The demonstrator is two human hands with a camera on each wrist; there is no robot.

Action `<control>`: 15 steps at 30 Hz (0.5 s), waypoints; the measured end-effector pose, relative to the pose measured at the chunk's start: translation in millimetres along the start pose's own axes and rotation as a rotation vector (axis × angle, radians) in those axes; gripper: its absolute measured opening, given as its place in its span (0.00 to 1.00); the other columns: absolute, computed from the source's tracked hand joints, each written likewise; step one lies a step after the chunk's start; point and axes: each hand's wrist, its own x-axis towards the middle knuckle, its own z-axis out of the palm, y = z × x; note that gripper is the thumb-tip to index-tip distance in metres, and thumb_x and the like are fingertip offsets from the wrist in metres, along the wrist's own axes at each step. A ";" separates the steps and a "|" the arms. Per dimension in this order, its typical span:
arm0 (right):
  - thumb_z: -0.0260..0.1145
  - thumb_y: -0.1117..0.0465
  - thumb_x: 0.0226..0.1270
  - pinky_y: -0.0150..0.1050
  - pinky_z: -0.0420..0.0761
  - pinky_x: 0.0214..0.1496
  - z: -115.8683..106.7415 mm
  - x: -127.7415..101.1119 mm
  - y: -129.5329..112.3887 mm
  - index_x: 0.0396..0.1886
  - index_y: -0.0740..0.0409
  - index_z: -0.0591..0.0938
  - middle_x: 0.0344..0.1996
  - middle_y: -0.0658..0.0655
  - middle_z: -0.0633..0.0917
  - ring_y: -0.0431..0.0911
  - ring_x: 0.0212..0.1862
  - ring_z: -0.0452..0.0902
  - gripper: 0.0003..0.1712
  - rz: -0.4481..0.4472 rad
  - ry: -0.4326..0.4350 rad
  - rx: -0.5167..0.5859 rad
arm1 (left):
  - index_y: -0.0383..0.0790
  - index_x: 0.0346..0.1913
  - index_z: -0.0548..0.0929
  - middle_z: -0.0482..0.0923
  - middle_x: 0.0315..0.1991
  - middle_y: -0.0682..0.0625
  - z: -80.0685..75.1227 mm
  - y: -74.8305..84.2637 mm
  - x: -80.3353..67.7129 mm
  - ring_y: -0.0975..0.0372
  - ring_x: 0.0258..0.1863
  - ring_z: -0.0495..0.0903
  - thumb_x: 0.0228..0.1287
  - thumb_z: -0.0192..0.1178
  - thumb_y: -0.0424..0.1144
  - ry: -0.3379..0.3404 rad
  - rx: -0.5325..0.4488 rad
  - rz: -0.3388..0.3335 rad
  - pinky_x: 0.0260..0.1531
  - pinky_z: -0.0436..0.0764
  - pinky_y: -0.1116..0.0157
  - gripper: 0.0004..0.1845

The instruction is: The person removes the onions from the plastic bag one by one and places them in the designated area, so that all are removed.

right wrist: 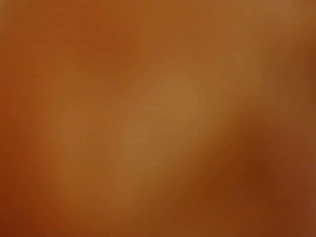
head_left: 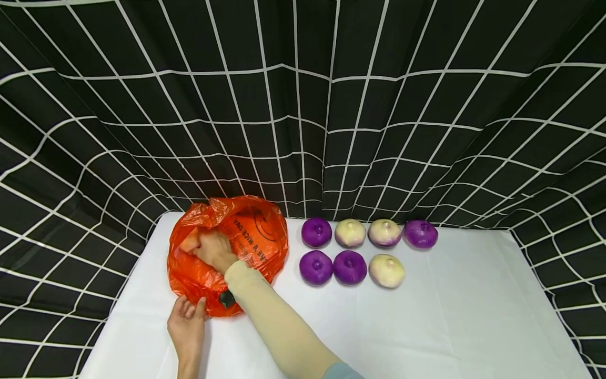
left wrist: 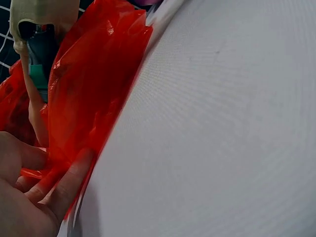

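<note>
An orange-red plastic bag [head_left: 265, 252] stands with its mouth spread at the left of the table. My right hand [head_left: 215, 250] reaches inside it and grips a pale round vegetable [head_left: 191, 241], tinted orange by the bag; the fingertips are partly hidden. At the bag's near edge, my left hand [head_left: 187, 323] pinches the plastic between thumb and fingers. In the left wrist view the left hand [left wrist: 34, 197] holds the red film [left wrist: 94, 94]. The right wrist view is only an orange-brown blur.
Right of the bag, several round onion-like vegetables form two rows, purple ones [head_left: 316, 267] and cream ones [head_left: 386, 271]. A white cloth [head_left: 464, 310] covers the table. Black grid-patterned curtain [head_left: 312, 105] stands behind and at both sides. A dark device [head_left: 226, 299] sits under the right sleeve.
</note>
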 end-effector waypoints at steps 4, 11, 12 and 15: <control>0.71 0.40 0.58 0.30 0.82 0.40 0.3 -2.4 -0.8 0.41 0.42 0.86 0.34 0.43 0.87 0.38 0.40 0.83 0.17 -0.066 0.027 -0.013 | 0.26 0.44 0.73 0.64 0.24 0.55 -1.5 -1.3 -1.1 0.75 0.20 0.67 0.61 0.62 0.23 0.005 -0.040 -0.001 0.15 0.78 0.76 0.11; 0.71 0.43 0.59 0.30 0.82 0.44 -6.5 -7.7 7.8 0.48 0.41 0.86 0.39 0.44 0.87 0.39 0.43 0.83 0.18 -0.104 -0.018 0.018 | 0.26 0.43 0.73 0.63 0.23 0.55 -2.5 -6.1 -1.7 0.74 0.18 0.67 0.61 0.61 0.21 0.008 -0.086 0.019 0.15 0.79 0.74 0.10; 0.72 0.43 0.59 0.31 0.82 0.45 -8.1 -8.7 10.6 0.48 0.42 0.86 0.38 0.45 0.87 0.40 0.43 0.83 0.19 -0.100 -0.020 0.023 | 0.26 0.44 0.73 0.64 0.23 0.55 -2.6 -6.8 -1.3 0.74 0.18 0.68 0.61 0.61 0.21 0.006 -0.077 0.023 0.15 0.80 0.74 0.11; 0.72 0.44 0.58 0.34 0.83 0.43 -12.1 -10.6 16.8 0.41 0.47 0.86 0.35 0.48 0.87 0.42 0.42 0.83 0.17 -0.109 -0.010 0.015 | 0.24 0.47 0.73 0.66 0.24 0.54 -3.6 -6.9 -0.2 0.74 0.19 0.69 0.61 0.62 0.22 0.004 -0.059 0.028 0.16 0.80 0.73 0.13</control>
